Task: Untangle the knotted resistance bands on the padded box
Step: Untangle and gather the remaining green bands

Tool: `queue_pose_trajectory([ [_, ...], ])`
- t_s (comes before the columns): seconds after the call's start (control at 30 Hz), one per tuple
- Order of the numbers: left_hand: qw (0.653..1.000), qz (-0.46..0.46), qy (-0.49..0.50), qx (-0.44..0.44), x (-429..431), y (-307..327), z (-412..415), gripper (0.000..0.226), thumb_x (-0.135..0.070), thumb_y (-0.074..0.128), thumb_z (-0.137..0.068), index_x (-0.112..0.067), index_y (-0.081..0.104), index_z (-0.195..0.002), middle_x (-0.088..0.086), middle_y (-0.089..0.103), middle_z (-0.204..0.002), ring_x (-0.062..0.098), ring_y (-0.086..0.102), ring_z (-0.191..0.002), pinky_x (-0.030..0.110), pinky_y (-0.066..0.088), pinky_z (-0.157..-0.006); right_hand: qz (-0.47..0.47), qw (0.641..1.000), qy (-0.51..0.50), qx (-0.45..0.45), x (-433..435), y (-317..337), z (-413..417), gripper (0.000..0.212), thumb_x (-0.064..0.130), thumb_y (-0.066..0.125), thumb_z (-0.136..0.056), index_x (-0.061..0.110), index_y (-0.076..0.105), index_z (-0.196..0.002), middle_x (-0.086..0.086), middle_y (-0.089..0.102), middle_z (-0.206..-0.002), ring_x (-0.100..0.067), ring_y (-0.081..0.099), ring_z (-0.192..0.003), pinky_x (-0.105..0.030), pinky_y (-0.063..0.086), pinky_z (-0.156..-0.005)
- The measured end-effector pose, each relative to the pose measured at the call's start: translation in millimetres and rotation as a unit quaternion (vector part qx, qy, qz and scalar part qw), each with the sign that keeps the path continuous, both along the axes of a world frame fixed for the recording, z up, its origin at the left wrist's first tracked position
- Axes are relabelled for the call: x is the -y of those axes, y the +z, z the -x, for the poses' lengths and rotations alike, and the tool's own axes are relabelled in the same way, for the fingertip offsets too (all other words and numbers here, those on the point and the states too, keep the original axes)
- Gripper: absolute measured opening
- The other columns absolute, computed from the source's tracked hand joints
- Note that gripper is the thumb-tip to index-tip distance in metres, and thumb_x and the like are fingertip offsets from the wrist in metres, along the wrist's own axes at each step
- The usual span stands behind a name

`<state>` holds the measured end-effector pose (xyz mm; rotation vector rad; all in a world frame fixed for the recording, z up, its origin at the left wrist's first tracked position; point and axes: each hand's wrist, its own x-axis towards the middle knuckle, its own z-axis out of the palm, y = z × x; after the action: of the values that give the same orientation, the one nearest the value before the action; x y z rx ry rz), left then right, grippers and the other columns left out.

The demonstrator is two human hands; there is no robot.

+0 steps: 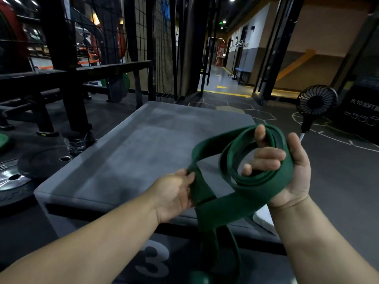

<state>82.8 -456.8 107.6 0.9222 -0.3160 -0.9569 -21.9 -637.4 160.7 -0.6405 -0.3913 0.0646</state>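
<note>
Two tails of the green band [242,198] hang nearest, down the front of the padded box [131,144] — a hard tug could cinch the knot. Above the box, the left hand [174,193] pinches the crossing; the right hand [287,167] curls its fingers [268,154] through the coils, which might slip and re-tangle.

Both hands hold a green resistance band [244,193] above the near edge of a grey padded box [131,152]. The right hand [287,167], palm up, curls its fingers through several coiled loops of the band. The left hand [174,193] pinches a flat strand where strands cross. Loose lengths hang down past the box's front, which bears a large "3" [153,261]. A small black fan [315,103] stands to the right.
</note>
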Motion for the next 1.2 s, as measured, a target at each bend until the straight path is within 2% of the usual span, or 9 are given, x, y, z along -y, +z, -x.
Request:
queue_pose_trajectory([
  [0.17,0.991,0.070,0.081,-0.075,-22,28,-33,0.028,-0.006,0.039,-0.083,0.003,0.059,-0.100,-0.001,0.051,-0.055,0.005,0.044,-0.037,0.012,0.037,-0.036,0.019,0.998,0.053,0.028,0,-4,4,0.061,0.042,0.038,-0.099,-0.008,0.040,-0.134,-0.006,0.057,-0.070,-0.016,0.050,-0.059,-0.038,0.050,-0.077],
  [0.33,0.983,-0.064,-0.012,0.169,-69,44,-68,0.053,-0.036,0.076,-0.071,-0.003,0.058,-0.109,-0.001,0.045,-0.063,0.004,0.031,-0.039,0.013,0.027,-0.029,0.045,0.991,0.107,0.066,6,-5,8,0.059,0.040,0.037,-0.101,-0.012,0.041,-0.129,-0.004,0.047,-0.068,-0.016,0.047,-0.056,-0.036,0.050,-0.072],
  [0.47,0.822,-0.315,-0.126,0.458,-72,33,-57,0.058,-0.039,0.081,-0.058,-0.021,0.055,-0.107,-0.012,0.057,-0.078,0.007,0.052,-0.067,0.021,0.044,-0.062,0.057,0.992,0.092,0.062,5,-4,2,0.058,0.038,0.037,-0.101,-0.012,0.040,-0.129,-0.006,0.046,-0.069,-0.018,0.046,-0.056,-0.037,0.049,-0.072],
  [0.6,0.733,-0.428,0.017,0.528,-60,18,-52,0.022,-0.032,0.072,-0.083,-0.019,0.059,-0.095,-0.008,0.060,-0.075,0.009,0.057,-0.067,0.019,0.040,-0.059,0.040,0.995,0.073,0.056,5,-5,-4,0.054,0.038,0.041,-0.100,-0.010,0.041,-0.127,-0.009,0.056,-0.068,-0.017,0.045,-0.056,-0.039,0.050,-0.072],
  [0.63,0.748,-0.432,0.027,0.503,-59,15,-50,0.018,-0.029,0.069,-0.086,-0.018,0.059,-0.095,-0.006,0.062,-0.076,0.008,0.058,-0.067,0.017,0.041,-0.057,0.024,0.995,0.079,0.054,5,-4,-6,0.053,0.038,0.043,-0.100,-0.009,0.042,-0.126,-0.012,0.063,-0.071,-0.016,0.045,-0.056,-0.039,0.050,-0.072],
  [0.73,0.912,-0.299,0.004,0.280,-49,4,-39,0.011,-0.014,0.061,-0.093,-0.011,0.054,-0.101,0.005,0.067,-0.085,0.019,0.066,-0.076,0.027,0.051,-0.063,-0.034,0.993,0.087,0.066,8,-2,-7,0.048,0.031,0.055,-0.094,-0.005,0.042,-0.124,-0.013,0.068,-0.082,-0.015,0.049,-0.059,-0.037,0.049,-0.074],
  [0.8,0.969,-0.210,-0.006,0.130,-44,-3,-29,0.016,-0.011,0.061,-0.091,-0.011,0.051,-0.103,0.007,0.069,-0.082,0.022,0.064,-0.072,0.035,0.053,-0.063,-0.066,0.992,0.071,0.077,9,1,-6,0.043,0.019,0.060,-0.089,0.001,0.041,-0.123,-0.011,0.066,-0.084,-0.020,0.059,-0.066,-0.034,0.047,-0.079],
  [0.97,0.980,-0.166,-0.081,0.079,-25,-14,-2,0.029,-0.015,0.073,-0.070,-0.011,0.055,-0.092,0.007,0.064,-0.069,0.011,0.045,-0.052,0.018,0.035,-0.043,-0.092,0.993,-0.012,0.077,14,6,-6,0.054,-0.003,0.052,-0.079,0.005,0.035,-0.129,-0.009,0.059,-0.092,-0.022,0.060,-0.082,-0.035,0.044,-0.089],
  [1.2,0.946,-0.115,-0.202,0.224,-26,-6,4,0.044,0.003,0.062,-0.070,-0.006,0.053,-0.112,-0.002,0.062,-0.089,0.010,0.056,-0.080,0.021,0.047,-0.074,0.002,0.982,-0.185,0.044,18,1,-9,0.077,-0.005,0.065,-0.067,0.004,0.035,-0.138,-0.002,0.059,-0.095,-0.013,0.059,-0.080,-0.033,0.050,-0.089],
])
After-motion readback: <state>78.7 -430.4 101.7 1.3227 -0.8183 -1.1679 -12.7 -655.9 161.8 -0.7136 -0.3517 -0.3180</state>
